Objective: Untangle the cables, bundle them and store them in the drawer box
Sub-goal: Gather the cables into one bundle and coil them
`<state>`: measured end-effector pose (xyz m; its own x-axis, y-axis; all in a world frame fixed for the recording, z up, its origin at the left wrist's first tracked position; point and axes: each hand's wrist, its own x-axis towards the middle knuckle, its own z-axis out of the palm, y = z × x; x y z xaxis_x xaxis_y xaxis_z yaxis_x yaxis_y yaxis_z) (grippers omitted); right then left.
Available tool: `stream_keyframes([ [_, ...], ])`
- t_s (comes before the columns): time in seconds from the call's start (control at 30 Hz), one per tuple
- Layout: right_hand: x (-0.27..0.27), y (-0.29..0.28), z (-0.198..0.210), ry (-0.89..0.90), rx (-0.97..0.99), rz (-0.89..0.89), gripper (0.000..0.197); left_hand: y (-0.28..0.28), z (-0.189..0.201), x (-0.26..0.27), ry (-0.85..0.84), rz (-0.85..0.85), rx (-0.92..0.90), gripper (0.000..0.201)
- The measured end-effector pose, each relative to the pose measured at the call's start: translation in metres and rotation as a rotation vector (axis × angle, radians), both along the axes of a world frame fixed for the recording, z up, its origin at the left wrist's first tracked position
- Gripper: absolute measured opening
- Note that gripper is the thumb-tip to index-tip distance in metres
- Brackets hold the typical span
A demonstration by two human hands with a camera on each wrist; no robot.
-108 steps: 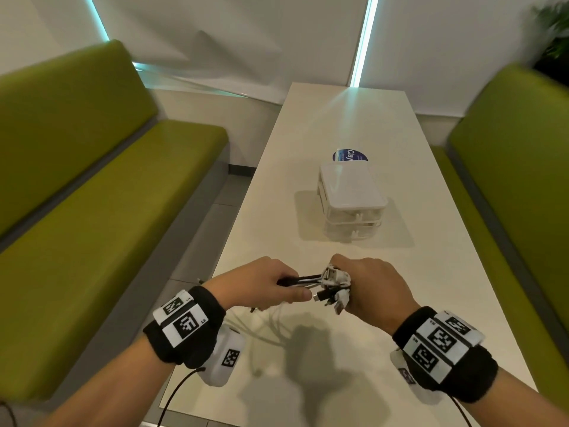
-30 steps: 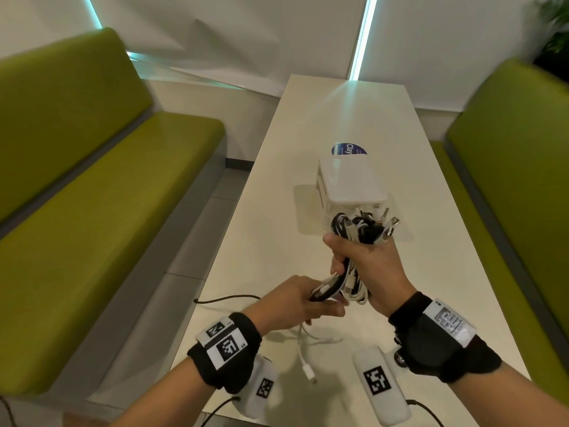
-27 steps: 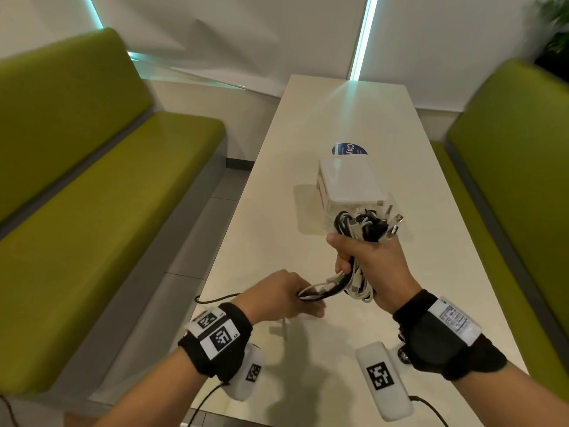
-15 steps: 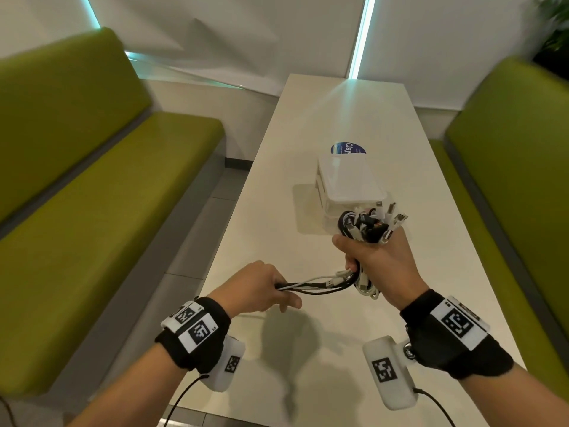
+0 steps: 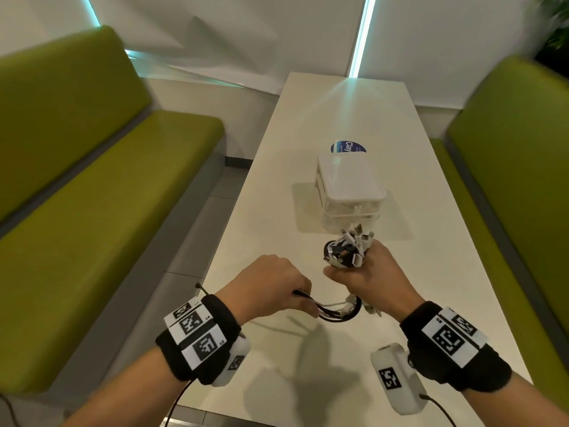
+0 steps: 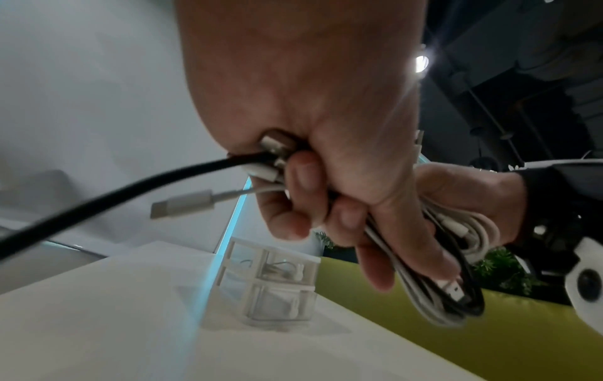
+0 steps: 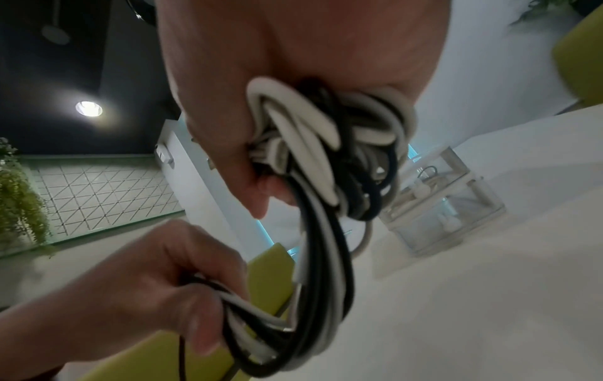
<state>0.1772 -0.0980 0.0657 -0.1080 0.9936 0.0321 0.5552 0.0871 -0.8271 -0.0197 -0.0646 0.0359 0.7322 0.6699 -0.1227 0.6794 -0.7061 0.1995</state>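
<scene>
Cables (image 5: 345, 254): black + white, bunched in mid-air over near end of white table (image 5: 338, 118), between both hands, approx centre of head view.

Far left: green bench (image 5: 92, 195) alongside table. Loose black cable end (image 5: 200, 286) poking out past left wrist, by table edge.

Left hand (image 5: 271, 291): fist, knuckles up, fingers curled round free lengths of cables. Left wrist view: black lead + white lead w/ plug (image 6: 182, 203) sticking out of fist on left, thumb pressed over strands; loop of black/white strands hanging down on right.

Between hands: short sagging loop of strands (image 5: 335, 312) from left fist to underside of right fist, clear of tabletop.

Right hand (image 5: 372, 278): clamped round folded bundle, thumb across front, connector ends fanned out above fist. Right wrist view: thick white + dark loops (image 7: 326, 144) packed in palm, long strands running down to left hand (image 7: 146, 288).

Beyond right hand: drawer box (image 5: 349, 189), white frame, clear fronts, two tiers, both drawers pushed in; standing on table, apart from hands. Something thin visible thru upper clear front in wrist views, too blurred to ID. Blue round sticker (image 5: 348, 147) on table just behind box.

Far right: second green bench (image 5: 508, 164); plant (image 5: 554, 32) in top corner.
</scene>
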Motion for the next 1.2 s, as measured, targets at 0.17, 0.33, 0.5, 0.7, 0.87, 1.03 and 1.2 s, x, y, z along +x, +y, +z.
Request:
stream_keyframes([
  [0.17,0.001,-0.004,0.002,0.243,-0.155,0.012,0.036,0.0,0.011,0.003,-0.168,-0.02,-0.025,0.041],
  [0.33,0.0,-0.006,0.002,0.342,-0.251,0.084,0.035,-0.003,0.013,0.009,-0.387,-0.031,-0.102,0.024],
  [0.5,0.002,-0.004,0.003,0.436,-0.331,0.184,0.039,-0.011,0.004,0.014,-0.549,-0.024,-0.027,0.019],
  [0.7,0.002,-0.004,0.005,0.394,-0.372,0.233,0.026,-0.01,-0.002,0.018,-0.598,-0.01,0.147,0.025],
  [0.87,0.004,-0.006,0.002,0.479,-0.462,0.229,0.019,-0.015,0.0,0.024,-0.624,-0.004,0.154,0.021],
  [1.03,0.0,-0.005,0.004,0.479,-0.516,0.237,0.008,-0.008,0.001,0.024,-0.598,0.01,0.199,0.027],
  [1.2,0.002,-0.007,0.013,0.489,-0.554,0.276,0.008,-0.007,0.009,0.022,-0.592,-0.007,0.182,0.04],
])
